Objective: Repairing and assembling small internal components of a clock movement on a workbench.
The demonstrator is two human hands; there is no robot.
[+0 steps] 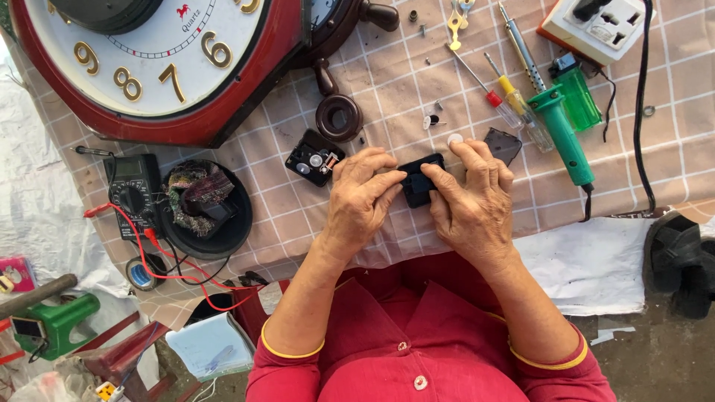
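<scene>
A small black plastic clock-movement case [419, 181] is pinched from both sides over the checked cloth [387, 82]. My left hand [360, 202] grips its left edge with thumb and fingers. My right hand [471, 199] grips its right edge, fingers curled over the top. Just left of my hands lies an open black clock mechanism [313, 157] with white gears showing. A dark translucent cover piece [503, 144] lies right of my right hand.
A big red-rimmed wall clock [160, 67] fills the top left. A multimeter [132, 195] with red leads, a black bowl [208, 212], a brown ring [339, 117], screwdrivers [500, 97], a green soldering iron [562, 130], a power strip [599, 26] and a sandal [681, 260] surround my hands.
</scene>
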